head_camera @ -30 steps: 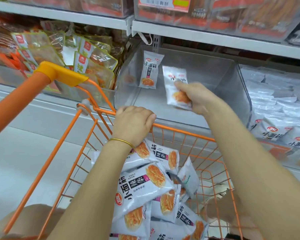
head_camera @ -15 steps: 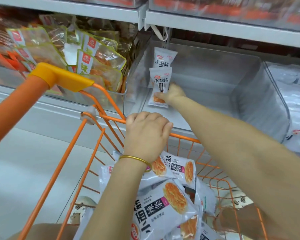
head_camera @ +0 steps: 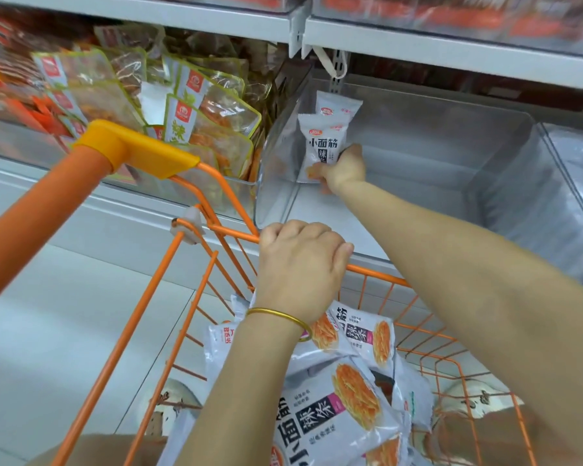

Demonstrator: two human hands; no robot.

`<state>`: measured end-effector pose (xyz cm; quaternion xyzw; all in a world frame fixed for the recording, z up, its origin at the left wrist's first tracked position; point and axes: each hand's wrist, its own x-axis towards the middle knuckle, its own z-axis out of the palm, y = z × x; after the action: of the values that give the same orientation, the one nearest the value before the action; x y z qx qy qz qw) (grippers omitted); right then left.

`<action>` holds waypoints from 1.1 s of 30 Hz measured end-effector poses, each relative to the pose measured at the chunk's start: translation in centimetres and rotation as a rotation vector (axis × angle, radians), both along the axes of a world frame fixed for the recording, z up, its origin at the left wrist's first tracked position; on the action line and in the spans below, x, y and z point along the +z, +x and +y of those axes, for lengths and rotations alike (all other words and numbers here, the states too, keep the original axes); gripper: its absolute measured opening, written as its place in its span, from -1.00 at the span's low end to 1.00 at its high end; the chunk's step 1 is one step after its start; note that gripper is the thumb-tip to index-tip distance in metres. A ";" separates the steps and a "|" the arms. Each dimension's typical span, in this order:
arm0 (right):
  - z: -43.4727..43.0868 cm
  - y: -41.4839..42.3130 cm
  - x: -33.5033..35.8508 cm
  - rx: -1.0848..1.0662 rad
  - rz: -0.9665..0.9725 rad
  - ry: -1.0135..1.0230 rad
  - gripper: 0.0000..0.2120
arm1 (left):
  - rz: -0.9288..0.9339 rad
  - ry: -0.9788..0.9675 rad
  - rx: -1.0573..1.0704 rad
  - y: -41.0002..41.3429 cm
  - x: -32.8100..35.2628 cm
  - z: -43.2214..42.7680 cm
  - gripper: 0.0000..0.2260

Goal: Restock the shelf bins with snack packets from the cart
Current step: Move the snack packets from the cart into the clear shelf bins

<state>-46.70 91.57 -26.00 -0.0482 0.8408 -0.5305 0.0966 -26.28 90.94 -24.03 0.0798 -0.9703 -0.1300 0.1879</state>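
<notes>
Restocking looks to be at the placing step: the right hand (head_camera: 342, 169) reaches deep into the clear bin (head_camera: 451, 156), its fingers curled round the lower end of a packet (head_camera: 322, 146); that packet stands upright near the bin's left wall, overlapping 1 other packet (head_camera: 337, 104) propped just behind it; I see only these 2 in the bin. The left hand (head_camera: 300, 264) grips the cart (head_camera: 377, 274) at its top rim, fingers clenched over the orange wire, with a gold bracelet (head_camera: 276, 314) on the wrist; beneath it a heap (head_camera: 334, 408) of the same packets lies in the cart, so most of the job seems left to do. Trouble could come at the release: the packet is a slick, puffy bag balanced on its narrow end, so once the fingers let go it may slide flat or tip forward; it could drag its neighbour down too, since the 2 touch. Pulling the hand back carelessly could do the same, because the wrist sits right beside the packet's edge. The cart is a second worry; if the person leans on the rim while stretching, the cart may roll away from the shelf and jerk the reach short. The crowded next bin (head_camera: 212, 119) on the left sits behind the wall and looks safe.
</notes>
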 end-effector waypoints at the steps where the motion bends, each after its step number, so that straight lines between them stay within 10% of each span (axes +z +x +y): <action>1: -0.2 -0.1 -0.3 0.008 0.005 0.040 -0.55 | 0.001 0.002 0.001 0.0 0.0 0.0 -0.60; 6: -0.8 -0.5 -0.2 0.004 0.028 0.086 -0.74 | 0.002 0.001 0.002 0.0 0.1 0.1 -0.59; 21: -0.1 0.0 0.6 -0.084 -0.118 0.088 -0.36 | -0.010 -0.009 -0.003 0.0 -0.1 0.0 -0.58; 33: 10.3 6.7 5.0 0.244 -0.016 0.091 -0.80 | -0.127 -0.056 0.008 0.2 0.2 0.2 -0.46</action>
<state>-40.01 101.86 -21.05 -0.1413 0.8510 -0.4767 0.1692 -26.11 91.12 -23.79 0.0867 -0.9832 -0.0966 0.1285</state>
